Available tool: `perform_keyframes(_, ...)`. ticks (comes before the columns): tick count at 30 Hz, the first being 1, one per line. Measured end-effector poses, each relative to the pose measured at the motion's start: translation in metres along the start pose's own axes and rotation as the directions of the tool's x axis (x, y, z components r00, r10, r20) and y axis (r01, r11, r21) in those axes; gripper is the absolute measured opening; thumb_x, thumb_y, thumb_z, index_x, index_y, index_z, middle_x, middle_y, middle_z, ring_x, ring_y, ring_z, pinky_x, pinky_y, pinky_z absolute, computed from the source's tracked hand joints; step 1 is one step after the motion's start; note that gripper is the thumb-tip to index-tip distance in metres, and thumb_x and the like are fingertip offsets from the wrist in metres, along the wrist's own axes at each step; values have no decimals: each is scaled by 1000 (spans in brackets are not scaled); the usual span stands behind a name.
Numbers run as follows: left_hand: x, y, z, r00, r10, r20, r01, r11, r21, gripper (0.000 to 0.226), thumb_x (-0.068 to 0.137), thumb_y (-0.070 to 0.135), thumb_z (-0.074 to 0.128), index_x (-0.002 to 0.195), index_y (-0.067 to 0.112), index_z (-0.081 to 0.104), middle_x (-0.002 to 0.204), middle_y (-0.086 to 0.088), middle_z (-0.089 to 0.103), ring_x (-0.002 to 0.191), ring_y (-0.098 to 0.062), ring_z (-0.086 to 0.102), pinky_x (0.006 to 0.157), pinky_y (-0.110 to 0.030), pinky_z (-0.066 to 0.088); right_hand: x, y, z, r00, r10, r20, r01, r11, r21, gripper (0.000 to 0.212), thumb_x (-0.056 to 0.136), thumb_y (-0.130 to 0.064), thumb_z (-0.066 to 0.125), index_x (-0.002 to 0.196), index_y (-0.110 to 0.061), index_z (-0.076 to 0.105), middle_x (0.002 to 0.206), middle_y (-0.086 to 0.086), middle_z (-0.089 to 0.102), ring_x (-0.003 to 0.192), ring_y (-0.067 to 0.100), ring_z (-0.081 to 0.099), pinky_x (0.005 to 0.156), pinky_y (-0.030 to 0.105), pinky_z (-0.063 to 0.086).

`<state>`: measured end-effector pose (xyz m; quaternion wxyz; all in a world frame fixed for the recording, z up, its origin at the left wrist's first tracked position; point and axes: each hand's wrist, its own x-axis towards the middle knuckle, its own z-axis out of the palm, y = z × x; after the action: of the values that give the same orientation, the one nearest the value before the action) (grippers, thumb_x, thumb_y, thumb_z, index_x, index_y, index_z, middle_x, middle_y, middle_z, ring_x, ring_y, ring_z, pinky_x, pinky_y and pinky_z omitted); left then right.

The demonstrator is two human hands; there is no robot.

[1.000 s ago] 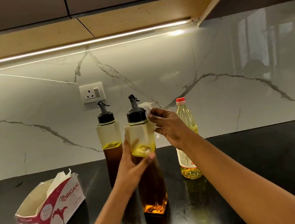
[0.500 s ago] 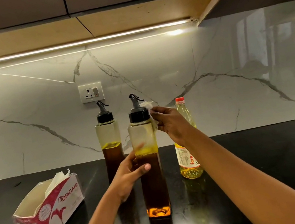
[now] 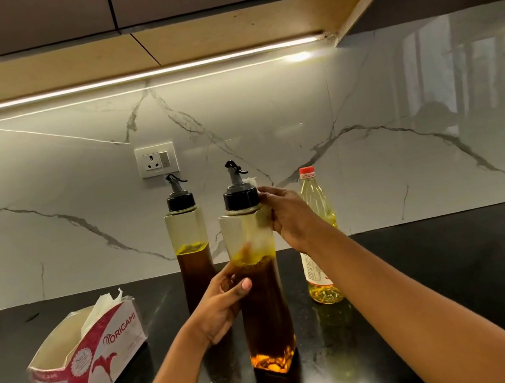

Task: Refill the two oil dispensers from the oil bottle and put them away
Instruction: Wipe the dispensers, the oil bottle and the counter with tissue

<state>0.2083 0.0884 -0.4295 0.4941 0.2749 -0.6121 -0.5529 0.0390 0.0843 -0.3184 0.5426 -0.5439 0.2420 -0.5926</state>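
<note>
Two tall clear oil dispensers with black spout caps stand on the black counter (image 3: 458, 273), both mostly full of dark oil. My left hand (image 3: 222, 306) grips the near dispenser (image 3: 264, 309) at its waist. My right hand (image 3: 288, 215) holds a white tissue (image 3: 251, 182) against that dispenser's shoulder, just under the cap. The far dispenser (image 3: 191, 251) stands behind and to the left, untouched. The oil bottle (image 3: 324, 279) with a red cap and pale yellow oil stands behind my right wrist, partly hidden.
An open red and white tissue box (image 3: 88, 356) lies on the counter at the left with a tissue sticking out. A wall socket (image 3: 156, 159) sits on the marble backsplash above the dispensers. Cabinets hang overhead.
The near dispenser went from tilted to upright on the counter. My left hand slid lower round its waist. My right hand moved the tissue down from the cap to the shoulder.
</note>
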Motion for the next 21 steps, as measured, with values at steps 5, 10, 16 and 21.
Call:
perform_keyframes(5,-16,-8,20,969,161,-185,-134,979,150,112,46,52,91,142,41,34,132,10,58,122,-9,56,98,-26,48,-13,0,-9,985,-152,-84,146,987,-72,16,91,-8,56,90,-20,67,83,-5,67,80,12,62,75,27,53)
perform_keyframes(10,-20,-18,47,880,400,-256,-230,830,508,104,68,31,82,134,67,11,134,21,43,122,7,46,98,-10,39,-27,6,-13,933,-340,-119,302,917,-260,29,86,-12,63,115,-13,65,91,-14,67,84,-7,62,78,11,49)
perform_keyframes(16,-15,-13,29,928,324,-186,-225,882,413,101,65,34,86,135,60,17,128,10,58,116,-4,59,99,-29,50,-14,0,-6,988,-137,-71,126,982,-143,15,90,-12,58,100,-16,68,88,-6,67,86,10,63,78,25,54)
perform_keyframes(21,-14,-6,16,957,263,-120,-208,916,344,116,54,45,89,146,41,19,123,6,65,116,-20,61,95,-33,51,-15,2,-5,987,-152,-51,144,982,-122,19,91,-11,56,106,-13,66,91,-2,68,85,9,62,76,24,54)
